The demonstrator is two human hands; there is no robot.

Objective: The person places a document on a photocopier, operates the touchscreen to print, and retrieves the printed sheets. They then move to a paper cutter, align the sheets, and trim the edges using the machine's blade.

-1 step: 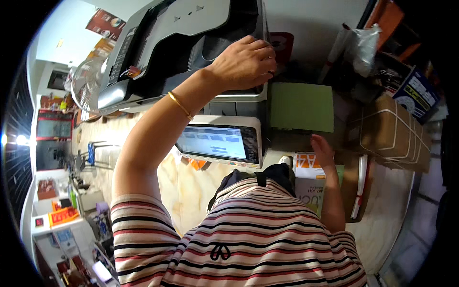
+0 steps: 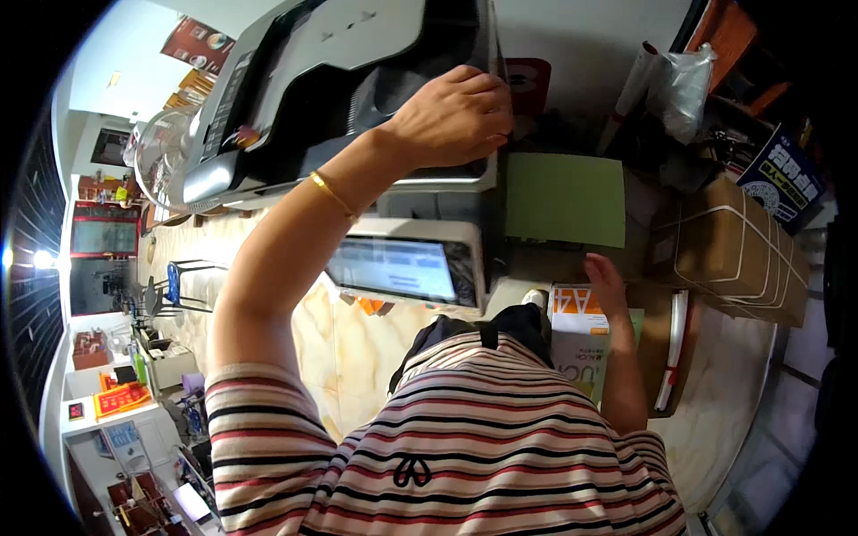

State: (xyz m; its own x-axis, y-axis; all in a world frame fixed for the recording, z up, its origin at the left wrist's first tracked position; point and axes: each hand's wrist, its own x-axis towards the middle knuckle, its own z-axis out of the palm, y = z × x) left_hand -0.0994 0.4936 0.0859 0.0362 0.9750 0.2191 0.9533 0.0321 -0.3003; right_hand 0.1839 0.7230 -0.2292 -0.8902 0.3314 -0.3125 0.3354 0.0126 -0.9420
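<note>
A large grey and black copier (image 2: 344, 40) stands in front of me. My left hand (image 2: 458, 116) reaches across to the right edge of its top, fingers bent down over that edge; the fingertips are hidden. Below my left forearm, the copier's control panel has a lit touchscreen (image 2: 389, 268), smeared by motion. My right hand (image 2: 608, 284) hangs low on the right, its fingers stretched out and holding nothing. It is near a green sheet (image 2: 565, 201) lying flat beside the copier, and above a white and orange paper pack (image 2: 579, 326).
To the right sits a brown cardboard box (image 2: 715, 241) tied with white cord, with a blue printed package (image 2: 779, 179) behind it. A clear plastic bag (image 2: 681, 94) and a rolled sheet (image 2: 635, 85) lean at the back. A blue chair (image 2: 183, 284) stands far left.
The copier's top and its touchscreen panel have shifted slightly left, and the panel is now blurred. Both hands keep nearly the same place.
</note>
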